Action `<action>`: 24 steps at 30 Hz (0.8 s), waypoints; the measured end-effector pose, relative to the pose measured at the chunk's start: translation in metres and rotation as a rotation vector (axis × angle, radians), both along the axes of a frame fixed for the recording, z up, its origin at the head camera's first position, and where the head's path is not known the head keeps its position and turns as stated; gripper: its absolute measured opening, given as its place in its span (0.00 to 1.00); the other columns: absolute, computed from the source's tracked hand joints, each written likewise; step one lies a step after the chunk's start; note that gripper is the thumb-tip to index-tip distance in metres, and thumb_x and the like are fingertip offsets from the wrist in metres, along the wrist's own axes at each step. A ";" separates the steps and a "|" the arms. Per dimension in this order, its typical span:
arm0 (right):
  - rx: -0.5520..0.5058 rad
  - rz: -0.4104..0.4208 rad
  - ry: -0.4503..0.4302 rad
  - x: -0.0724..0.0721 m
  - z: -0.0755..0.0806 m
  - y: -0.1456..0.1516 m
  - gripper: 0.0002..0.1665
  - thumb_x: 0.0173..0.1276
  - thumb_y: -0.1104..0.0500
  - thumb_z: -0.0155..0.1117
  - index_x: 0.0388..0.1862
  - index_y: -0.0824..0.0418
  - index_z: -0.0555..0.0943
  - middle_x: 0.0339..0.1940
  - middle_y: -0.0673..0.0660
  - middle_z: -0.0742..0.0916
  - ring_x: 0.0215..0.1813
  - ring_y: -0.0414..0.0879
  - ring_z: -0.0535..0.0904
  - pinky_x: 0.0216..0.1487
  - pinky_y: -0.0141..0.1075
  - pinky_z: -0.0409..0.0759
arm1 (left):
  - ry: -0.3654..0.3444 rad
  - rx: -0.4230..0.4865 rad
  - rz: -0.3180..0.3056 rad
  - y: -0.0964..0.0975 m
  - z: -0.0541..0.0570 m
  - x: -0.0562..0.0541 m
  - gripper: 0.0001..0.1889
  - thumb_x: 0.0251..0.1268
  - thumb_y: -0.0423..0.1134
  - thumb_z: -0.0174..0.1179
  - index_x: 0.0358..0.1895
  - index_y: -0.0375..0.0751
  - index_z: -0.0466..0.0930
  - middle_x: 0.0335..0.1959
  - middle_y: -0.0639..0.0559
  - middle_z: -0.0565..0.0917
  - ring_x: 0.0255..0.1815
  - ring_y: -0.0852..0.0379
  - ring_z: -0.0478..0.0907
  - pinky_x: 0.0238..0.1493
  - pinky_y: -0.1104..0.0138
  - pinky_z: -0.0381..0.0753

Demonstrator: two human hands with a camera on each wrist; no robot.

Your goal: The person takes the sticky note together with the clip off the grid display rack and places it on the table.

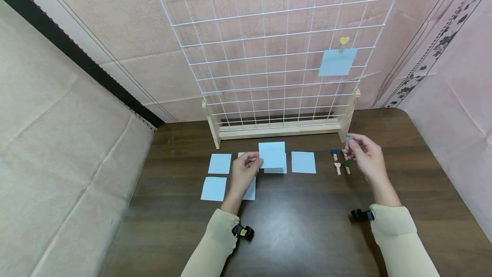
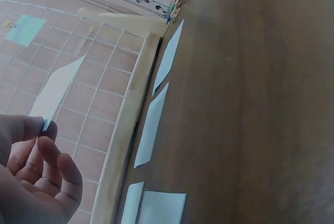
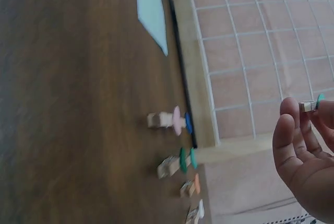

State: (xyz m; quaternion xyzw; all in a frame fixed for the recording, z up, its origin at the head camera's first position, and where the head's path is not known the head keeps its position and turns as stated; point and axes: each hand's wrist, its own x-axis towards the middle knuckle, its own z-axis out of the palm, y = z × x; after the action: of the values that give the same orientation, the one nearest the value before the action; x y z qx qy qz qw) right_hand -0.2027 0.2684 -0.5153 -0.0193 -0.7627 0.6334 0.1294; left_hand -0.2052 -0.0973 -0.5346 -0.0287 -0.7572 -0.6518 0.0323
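My left hand (image 1: pixel 245 173) pinches a light blue square paper sheet (image 1: pixel 272 154) by its edge, thumb against the fingers. The sheet overlaps another blue sheet on the table in the head view; the left wrist view shows this held paper (image 2: pixel 58 89) raised in front of the grid. Over on the right, my right hand (image 1: pixel 368 157) holds a small wooden clothespin (image 3: pixel 307 106) with a teal top between thumb and fingers. Below that hand lie several mini clothespins, among them a pink-heart one (image 1: pixel 338 166) and a dark green one (image 1: pixel 347 164).
A white wire grid (image 1: pixel 274 59) stands in a wooden base (image 1: pixel 280 130) at the back. On its right side hangs a blue sheet (image 1: pixel 337 63) under a yellow-heart clothespin (image 1: pixel 344 41). More blue sheets lie on the brown table (image 1: pixel 292 225), including one on its own (image 1: pixel 303 162).
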 end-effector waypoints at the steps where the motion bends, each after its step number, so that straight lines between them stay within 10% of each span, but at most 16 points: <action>1: -0.005 0.001 -0.018 0.001 -0.002 0.002 0.11 0.84 0.62 0.56 0.57 0.56 0.84 0.35 0.48 0.85 0.35 0.35 0.85 0.33 0.28 0.85 | -0.011 0.008 -0.005 0.001 -0.001 0.001 0.10 0.71 0.32 0.68 0.51 0.34 0.88 0.39 0.46 0.89 0.32 0.54 0.81 0.29 0.73 0.79; 10: 0.114 0.023 -0.158 0.011 -0.015 0.017 0.24 0.86 0.59 0.53 0.68 0.78 0.74 0.41 0.48 0.85 0.35 0.35 0.86 0.32 0.32 0.87 | -0.062 0.025 -0.040 0.000 -0.008 0.015 0.10 0.71 0.33 0.67 0.53 0.37 0.88 0.37 0.48 0.89 0.21 0.60 0.74 0.22 0.71 0.78; 17: 0.187 0.048 -0.229 0.016 -0.027 0.027 0.26 0.85 0.58 0.54 0.70 0.77 0.73 0.47 0.63 0.88 0.34 0.35 0.85 0.30 0.36 0.86 | -0.075 0.015 -0.039 -0.001 -0.016 0.024 0.13 0.71 0.33 0.68 0.55 0.33 0.86 0.36 0.48 0.89 0.17 0.63 0.69 0.20 0.72 0.73; 24: 0.203 0.064 -0.297 0.019 -0.033 0.034 0.27 0.85 0.55 0.55 0.69 0.76 0.72 0.46 0.58 0.90 0.34 0.33 0.85 0.30 0.37 0.85 | -0.095 0.021 -0.019 -0.002 -0.021 0.031 0.14 0.70 0.33 0.68 0.56 0.34 0.86 0.37 0.42 0.89 0.14 0.63 0.64 0.17 0.72 0.67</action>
State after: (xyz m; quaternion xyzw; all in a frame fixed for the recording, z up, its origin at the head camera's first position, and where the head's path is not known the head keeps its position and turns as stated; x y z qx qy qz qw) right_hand -0.1836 0.3022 -0.5487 -0.0749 -0.8337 0.5471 -0.0037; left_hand -0.1743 -0.0994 -0.5554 -0.0047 -0.7507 -0.6606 -0.0096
